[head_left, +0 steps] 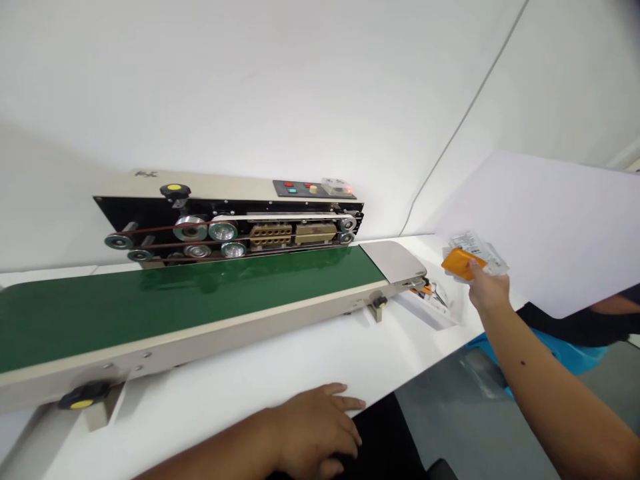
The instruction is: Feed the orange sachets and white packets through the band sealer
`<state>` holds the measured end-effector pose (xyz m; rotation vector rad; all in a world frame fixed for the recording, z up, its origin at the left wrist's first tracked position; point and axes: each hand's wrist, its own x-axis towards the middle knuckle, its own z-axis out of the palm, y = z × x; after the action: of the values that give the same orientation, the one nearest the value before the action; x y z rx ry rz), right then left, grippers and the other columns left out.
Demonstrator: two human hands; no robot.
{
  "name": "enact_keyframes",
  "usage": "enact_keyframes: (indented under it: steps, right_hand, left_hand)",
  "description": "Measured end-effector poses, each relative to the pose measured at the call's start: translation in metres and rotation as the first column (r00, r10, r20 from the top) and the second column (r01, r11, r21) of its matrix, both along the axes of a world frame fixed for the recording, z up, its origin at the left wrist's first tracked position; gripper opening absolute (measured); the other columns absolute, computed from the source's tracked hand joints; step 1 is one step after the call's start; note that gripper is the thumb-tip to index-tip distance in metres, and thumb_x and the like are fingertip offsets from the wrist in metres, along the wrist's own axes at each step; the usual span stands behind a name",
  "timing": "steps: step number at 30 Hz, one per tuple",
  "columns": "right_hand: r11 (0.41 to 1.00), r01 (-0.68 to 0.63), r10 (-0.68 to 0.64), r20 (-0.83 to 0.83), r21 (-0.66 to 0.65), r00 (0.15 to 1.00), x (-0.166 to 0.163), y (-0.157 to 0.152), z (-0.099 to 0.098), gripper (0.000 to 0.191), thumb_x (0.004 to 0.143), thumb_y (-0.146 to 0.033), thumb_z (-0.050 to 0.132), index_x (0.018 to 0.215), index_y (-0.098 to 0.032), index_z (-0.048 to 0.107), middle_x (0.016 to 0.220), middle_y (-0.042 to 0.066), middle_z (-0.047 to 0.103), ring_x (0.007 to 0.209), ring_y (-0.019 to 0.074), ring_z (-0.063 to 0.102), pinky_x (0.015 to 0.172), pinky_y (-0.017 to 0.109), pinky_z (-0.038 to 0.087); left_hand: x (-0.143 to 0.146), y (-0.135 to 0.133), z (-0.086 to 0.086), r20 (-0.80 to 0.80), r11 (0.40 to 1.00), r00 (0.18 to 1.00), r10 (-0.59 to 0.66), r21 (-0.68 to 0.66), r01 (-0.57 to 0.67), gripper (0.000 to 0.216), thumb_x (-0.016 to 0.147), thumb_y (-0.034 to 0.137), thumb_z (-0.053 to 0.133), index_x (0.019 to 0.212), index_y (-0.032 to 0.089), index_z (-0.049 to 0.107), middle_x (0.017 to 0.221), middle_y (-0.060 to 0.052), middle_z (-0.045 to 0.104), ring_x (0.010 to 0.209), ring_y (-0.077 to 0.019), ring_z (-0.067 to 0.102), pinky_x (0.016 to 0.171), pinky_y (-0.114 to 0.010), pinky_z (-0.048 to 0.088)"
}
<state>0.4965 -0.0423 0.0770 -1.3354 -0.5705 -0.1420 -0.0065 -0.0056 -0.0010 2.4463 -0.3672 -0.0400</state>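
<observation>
- The right hand (pixel 487 290) is closed on a clear, shiny plastic bag (pixel 475 250) with a flat orange piece (pixel 460 264), held up over the right end of the desk.
- The left hand (pixel 313 427) lies open on the smooth white desk (pixel 215 393), at its near edge.
- A long, flat green belt (pixel 175 300) sits on the desk, just past the left hand.

Nothing can be read: the clear plastic packet (pixel 477 248) bears print too small to tell, and the dark mark (pixel 146 174) on the cream metal sealing machine's top edge (pixel 210 183) is blurred.
</observation>
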Motion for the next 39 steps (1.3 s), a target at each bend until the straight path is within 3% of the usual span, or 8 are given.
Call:
enact_keyframes:
  steps: [8,13,16,19,23,26,29,39]
  right_hand:
    - [0.990,-0.118,0.104,0.164,0.082,0.981,-0.074,-0.011,0.017,0.061,0.083,-0.040,0.075,0.137,-0.018,0.054,0.136,0.015,0.065,0.122,0.0289,0.065,0.107,0.046,0.051]
    - [0.969,-0.098,0.210,0.545,-0.228,0.811,-0.162,-0.059,-0.020,0.040,0.092,-0.035,0.069,0.127,-0.016,0.068,0.118,0.015,0.074,0.111,0.0296,0.071,0.099,0.043,0.058]
    - [0.862,-0.273,0.507,0.709,-0.428,0.490,-0.215,-0.072,-0.051,0.034,0.092,-0.030,0.068,0.125,-0.022,0.071,0.120,0.011,0.076,0.111,0.0285,0.072,0.096,0.043,0.061]
    - [0.756,-0.304,0.640,0.754,-0.580,0.151,-0.259,-0.059,-0.078,0.042,0.099,-0.022,0.056,0.140,-0.021,0.060,0.133,0.013,0.069,0.130,0.0299,0.061,0.107,0.051,0.053]
    - [0.642,-0.155,0.764,0.608,-0.751,0.215,-0.287,-0.034,-0.099,0.050,0.096,-0.025,0.060,0.146,-0.025,0.055,0.139,0.012,0.066,0.136,0.0314,0.053,0.117,0.058,0.037]
    - [0.465,-0.094,0.863,0.428,-0.880,0.268,-0.290,-0.028,-0.098,0.068,0.088,-0.031,0.071,0.152,-0.027,0.048,0.148,0.012,0.058,0.143,0.0367,0.043,0.121,0.066,0.022]
    - [0.393,-0.125,0.902,0.355,-0.911,0.246,-0.288,-0.030,-0.092,0.094,0.081,-0.053,0.077,0.159,-0.023,0.035,0.158,0.015,0.046,0.151,0.0423,0.028,0.121,0.071,0.010]
    - [0.519,-0.173,0.816,0.426,-0.837,0.391,-0.282,-0.030,-0.109,0.077,0.087,-0.018,0.060,0.160,-0.021,0.033,0.159,0.011,0.045,0.154,0.0332,0.027,0.121,0.064,0.026]
  left_hand:
    - [0.004,-0.002,0.004,0.277,0.987,0.948,0.154,-0.002,-0.159,0.043,0.095,0.027,0.058,0.137,0.021,0.056,0.141,-0.009,0.063,0.140,-0.0247,0.050,0.120,-0.042,0.037]
    - [-0.002,0.000,0.006,0.658,0.785,0.525,0.540,-0.170,-0.595,0.074,0.091,0.025,0.064,0.156,0.021,0.027,0.155,-0.019,0.045,0.149,-0.0345,0.035,0.118,-0.055,0.036]
    - [-0.007,0.004,0.008,0.756,0.742,0.381,0.532,-0.201,-0.639,0.076,0.093,0.037,0.065,0.157,0.024,0.026,0.157,-0.020,0.041,0.150,-0.0367,0.034,0.118,-0.059,0.033]
    - [-0.004,0.007,0.009,0.685,0.757,0.536,0.493,-0.035,-0.652,0.082,0.093,0.049,0.064,0.159,0.022,0.024,0.159,-0.018,0.042,0.151,-0.0365,0.032,0.121,-0.057,0.028]
    - [0.007,0.011,0.001,0.416,0.706,0.700,0.580,0.171,-0.687,0.075,0.097,0.040,0.061,0.160,0.020,0.025,0.160,-0.015,0.043,0.150,-0.0316,0.037,0.121,-0.052,0.033]
    - [0.012,0.017,-0.009,0.334,0.683,0.705,0.626,0.203,-0.702,0.067,0.098,0.036,0.061,0.157,0.021,0.032,0.156,-0.015,0.048,0.142,-0.0296,0.049,0.118,-0.053,0.038]
    - [0.012,0.021,-0.016,0.346,0.667,0.678,0.648,0.172,-0.725,0.068,0.094,0.031,0.067,0.154,0.019,0.037,0.153,-0.016,0.052,0.138,-0.0309,0.053,0.114,-0.053,0.043]
    - [0.010,0.022,-0.010,0.501,0.701,0.570,0.651,-0.110,-0.705,0.033,0.093,0.008,0.061,0.122,0.023,0.067,0.117,-0.006,0.074,0.105,-0.0249,0.064,0.094,-0.042,0.052]
